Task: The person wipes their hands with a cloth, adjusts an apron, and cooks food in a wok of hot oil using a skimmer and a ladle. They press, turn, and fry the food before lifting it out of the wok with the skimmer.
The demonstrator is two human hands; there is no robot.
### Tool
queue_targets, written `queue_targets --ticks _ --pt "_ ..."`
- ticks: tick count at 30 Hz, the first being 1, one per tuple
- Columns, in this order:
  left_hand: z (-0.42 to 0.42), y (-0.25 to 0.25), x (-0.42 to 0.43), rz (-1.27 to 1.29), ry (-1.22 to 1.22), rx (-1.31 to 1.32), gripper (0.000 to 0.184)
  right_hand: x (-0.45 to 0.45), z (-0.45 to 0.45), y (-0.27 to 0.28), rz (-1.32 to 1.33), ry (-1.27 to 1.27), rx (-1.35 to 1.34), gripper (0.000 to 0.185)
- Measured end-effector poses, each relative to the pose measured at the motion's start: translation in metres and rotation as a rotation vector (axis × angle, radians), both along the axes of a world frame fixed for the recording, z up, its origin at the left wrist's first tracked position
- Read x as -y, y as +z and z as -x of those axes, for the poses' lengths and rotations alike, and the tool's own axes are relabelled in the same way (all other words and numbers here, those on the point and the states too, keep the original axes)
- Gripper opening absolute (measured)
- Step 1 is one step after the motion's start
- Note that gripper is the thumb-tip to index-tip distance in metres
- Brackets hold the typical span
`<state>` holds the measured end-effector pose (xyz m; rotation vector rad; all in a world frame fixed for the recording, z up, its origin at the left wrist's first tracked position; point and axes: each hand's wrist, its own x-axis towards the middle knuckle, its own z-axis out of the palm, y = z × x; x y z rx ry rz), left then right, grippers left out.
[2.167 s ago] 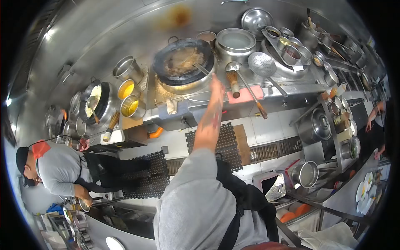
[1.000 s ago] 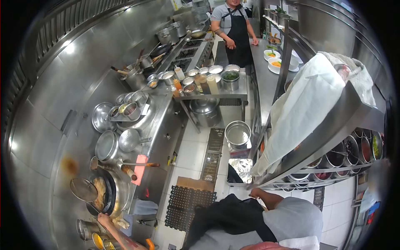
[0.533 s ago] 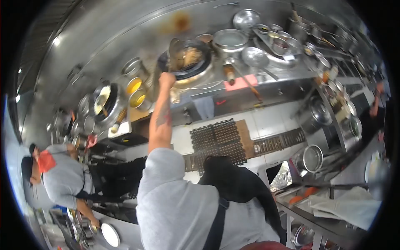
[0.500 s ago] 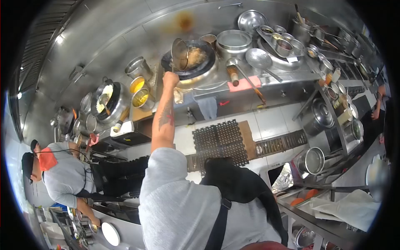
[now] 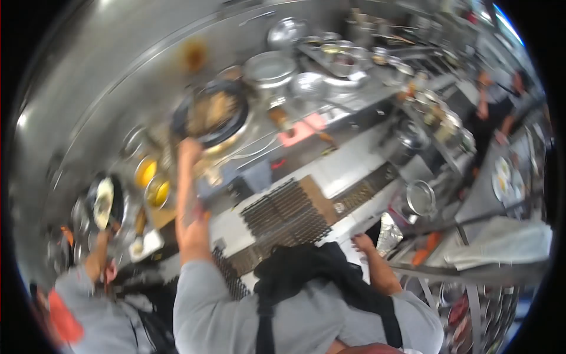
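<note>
My left hand stretches forward to the near rim of a dark wok. It is closed round the handle of a mesh strainer, blurred by motion, whose bowl is over the wok. Light brown food lies in the wok beside the mesh. Low at my right side, my right hand holds nothing that I can see, its fingers loosely apart. Foil shows close to that hand. Left of the wok stand metal pots with yellow contents.
At left a co-worker's arm reaches to another wok. A large pot, a perforated ladle and a brush sit right of my wok. A metal shelf edges my right side; another person stands far right.
My view has swung right, so the stove appears further left and is blurred. My right hand has come into view. The strainer stays in my left hand over the wok; the co-worker now reaches to the other wok.
</note>
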<state>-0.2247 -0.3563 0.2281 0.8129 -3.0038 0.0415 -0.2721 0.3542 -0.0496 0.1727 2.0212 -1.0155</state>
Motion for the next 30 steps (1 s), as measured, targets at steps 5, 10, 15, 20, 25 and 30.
queue_targets --ticks 5,10,15,20,25,30 --pt "-0.021 0.074 -0.017 -0.124 0.234 -0.309 0.022 0.061 0.028 0.026 -0.004 0.027 -0.11 0.032" --pt "0.028 0.083 -0.015 -0.091 0.266 -0.378 0.026 0.109 0.114 0.016 0.023 0.329 -0.476 0.039" --pt "0.065 0.051 -0.017 -0.22 0.23 -0.185 0.017 0.172 0.177 0.1 0.141 0.273 -0.625 0.039" --pt "0.077 0.031 -0.039 -0.208 0.315 -0.253 0.02 0.197 0.223 0.135 0.267 0.319 -0.873 0.034" --pt "0.13 -0.001 -0.015 -0.025 0.448 -0.21 0.022 0.222 0.255 0.16 0.221 0.527 -1.021 0.036" --pt "0.12 0.043 -0.045 -0.019 0.413 -0.377 0.026 0.248 0.278 0.129 -0.003 0.467 -1.275 0.039"
